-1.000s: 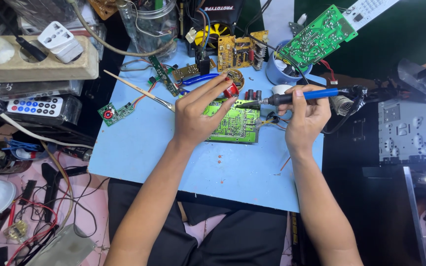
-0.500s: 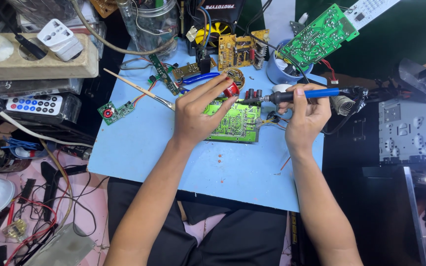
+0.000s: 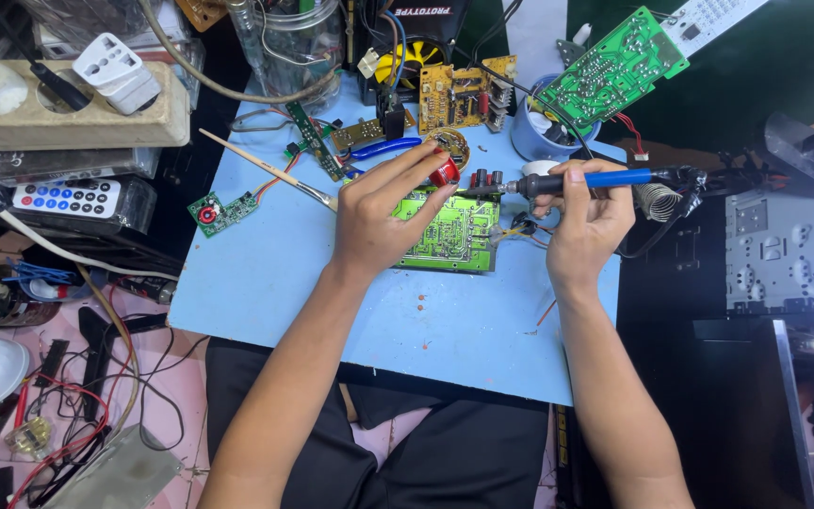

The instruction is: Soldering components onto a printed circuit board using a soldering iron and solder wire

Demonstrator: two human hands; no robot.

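Far left: remote control [image 3: 66, 198] and power strip [image 3: 68, 118], off the blue table [image 3: 266, 273].
Small board: green round-part board [image 3: 221, 212], near left edge, untouched.
Left hand [image 3: 381, 219]: I see it resting on the green circuit board [image 3: 452, 236], fingers spread narrow, tips by a red part [image 3: 443, 172].
Board handling: judged light, stiff, fragile; hold by edges.
Right hand [image 3: 584, 221]: fingers closed round blue soldering iron [image 3: 591, 179], tip near board's top right corner.

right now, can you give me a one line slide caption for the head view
Left hand steadies a green rectangular circuit board on a light blue work mat while the right hand holds a blue-handled soldering iron.
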